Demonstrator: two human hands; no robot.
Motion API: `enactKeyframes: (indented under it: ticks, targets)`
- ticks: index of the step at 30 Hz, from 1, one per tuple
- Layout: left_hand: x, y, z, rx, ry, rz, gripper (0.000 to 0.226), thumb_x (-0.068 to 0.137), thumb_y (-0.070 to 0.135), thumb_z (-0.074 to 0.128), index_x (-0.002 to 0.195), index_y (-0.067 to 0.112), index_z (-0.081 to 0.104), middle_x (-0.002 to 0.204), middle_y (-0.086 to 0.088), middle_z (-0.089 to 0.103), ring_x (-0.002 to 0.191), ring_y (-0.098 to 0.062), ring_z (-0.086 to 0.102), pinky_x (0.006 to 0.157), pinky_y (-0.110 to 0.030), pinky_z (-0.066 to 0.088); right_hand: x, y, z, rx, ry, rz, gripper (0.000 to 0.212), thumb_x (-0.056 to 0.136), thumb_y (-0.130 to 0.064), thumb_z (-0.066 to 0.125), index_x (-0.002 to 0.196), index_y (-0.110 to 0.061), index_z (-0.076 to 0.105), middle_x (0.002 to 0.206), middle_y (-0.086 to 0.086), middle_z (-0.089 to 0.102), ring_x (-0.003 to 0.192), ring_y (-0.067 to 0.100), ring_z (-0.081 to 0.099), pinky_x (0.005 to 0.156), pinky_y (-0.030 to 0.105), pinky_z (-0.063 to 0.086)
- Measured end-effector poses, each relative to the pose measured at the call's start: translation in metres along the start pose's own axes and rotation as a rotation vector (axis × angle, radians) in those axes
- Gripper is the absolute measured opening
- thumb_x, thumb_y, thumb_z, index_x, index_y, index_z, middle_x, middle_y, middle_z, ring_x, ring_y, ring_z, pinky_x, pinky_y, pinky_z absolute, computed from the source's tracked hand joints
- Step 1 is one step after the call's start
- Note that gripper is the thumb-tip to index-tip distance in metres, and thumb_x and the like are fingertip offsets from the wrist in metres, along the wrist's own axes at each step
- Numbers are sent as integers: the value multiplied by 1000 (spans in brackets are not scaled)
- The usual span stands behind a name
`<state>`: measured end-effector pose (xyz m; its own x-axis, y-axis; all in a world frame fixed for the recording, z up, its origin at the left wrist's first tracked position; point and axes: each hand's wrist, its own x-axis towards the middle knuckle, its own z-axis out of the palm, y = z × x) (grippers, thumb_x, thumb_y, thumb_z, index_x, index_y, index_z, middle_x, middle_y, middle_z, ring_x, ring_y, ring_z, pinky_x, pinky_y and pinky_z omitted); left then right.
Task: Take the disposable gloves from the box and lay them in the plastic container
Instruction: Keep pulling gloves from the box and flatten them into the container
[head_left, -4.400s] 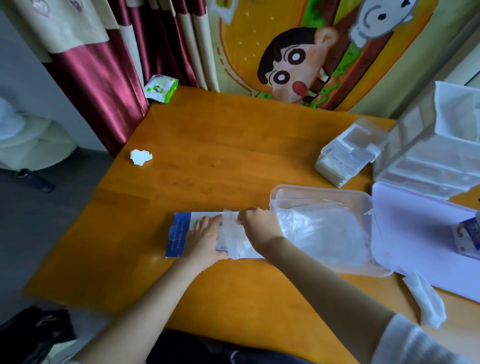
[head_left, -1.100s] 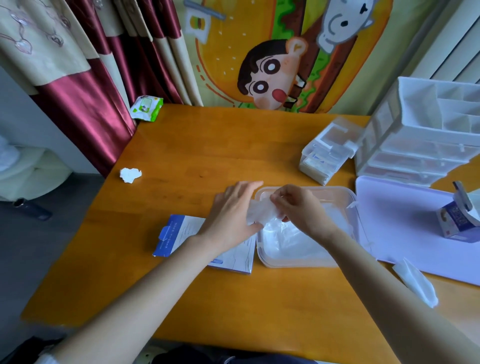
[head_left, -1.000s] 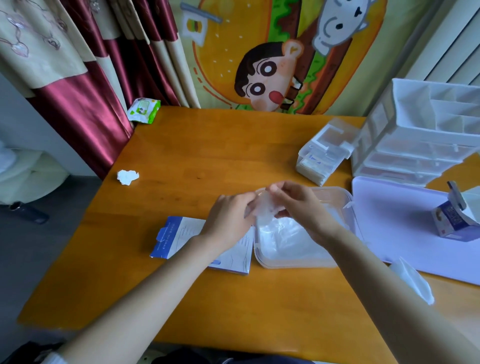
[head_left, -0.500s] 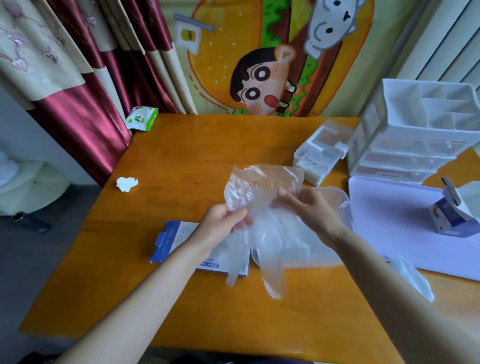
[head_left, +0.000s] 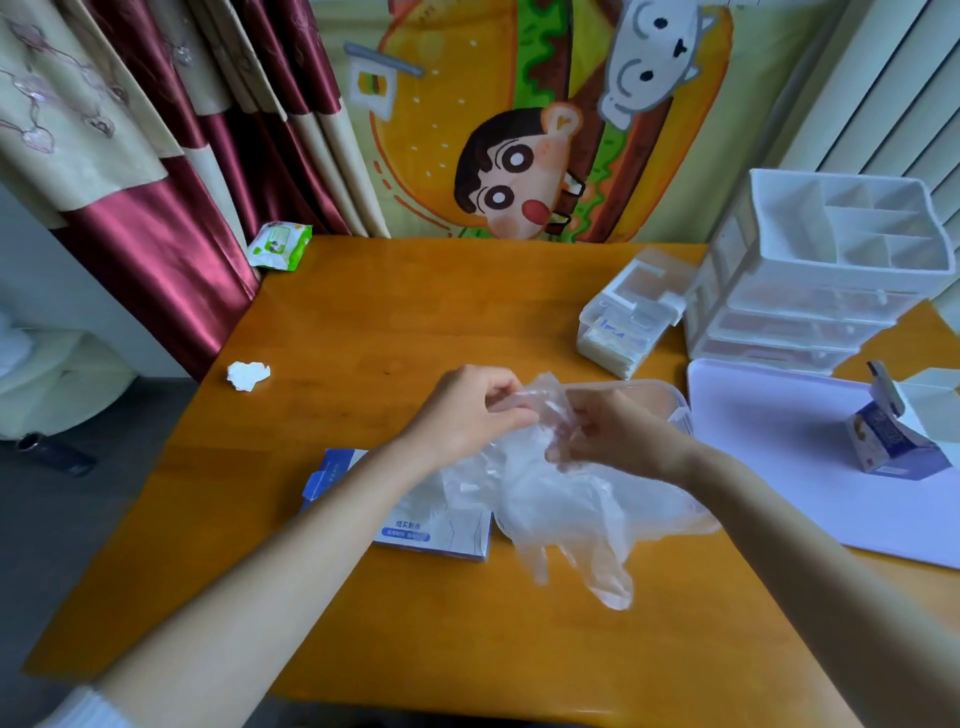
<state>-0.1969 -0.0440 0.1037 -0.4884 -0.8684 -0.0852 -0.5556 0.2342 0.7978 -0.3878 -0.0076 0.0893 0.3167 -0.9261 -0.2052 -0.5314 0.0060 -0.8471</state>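
My left hand (head_left: 467, 410) and right hand (head_left: 618, 436) both pinch the crumpled cuff of a clear glove (head_left: 566, 514). It hangs in the air, its fingers drooping over the box (head_left: 431, 535) and the near edge of the container (head_left: 670, 400). I'd carry it over the container, lower the fingers in first, then lay the cuff flat — nothing bunched over the rim. The film and my hands hide most of the container, so I cannot tell what lies inside — nor whether this is one glove or two stuck together.

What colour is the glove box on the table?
The glove box is white with a blue end and print; head view.
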Motion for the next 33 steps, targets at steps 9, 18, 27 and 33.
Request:
enactKeyframes:
  ticks: [9, 18, 27, 33]
  targets:
    - [32, 32, -16, 124, 342, 240, 6, 88, 13, 65, 82, 14, 63, 86, 7, 61, 85, -6, 55, 76, -16, 44, -5, -5, -55, -329, 757, -72, 12, 77, -3, 73, 77, -12, 64, 75, -2, 61, 71, 17, 56, 57, 11, 36]
    - [20, -6, 22, 495, 269, 643, 7, 78, 8, 68, 81, 12, 63, 108, -6, 62, 113, -15, 45, 98, -27, 28, -36, 37, -39, -677, 868, -442, 25, 75, 11, 46, 79, -6, 64, 78, 9, 59, 79, 24, 43, 64, 29, 34]
    - [35, -45, 82, 1127, -409, 383, 30, 88, -3, 49, 114, 9, 58, 129, -7, 44, 126, -27, 34, 101, -34, 25, -11, 111, 0, -791, 163, -59, 46, 80, 14, 47, 101, -21, 68, 109, -2, 61, 109, 21, 54, 65, 29, 43]
    - [51, -48, 111, 1332, -682, 209, 35, 95, 7, 48, 129, 8, 53, 133, -9, 46, 124, -25, 42, 100, -34, 33, 6, 112, 13, -679, -211, 199, 48, 90, 7, 43, 123, -24, 57, 130, 1, 50, 117, 18, 50, 91, 25, 40]
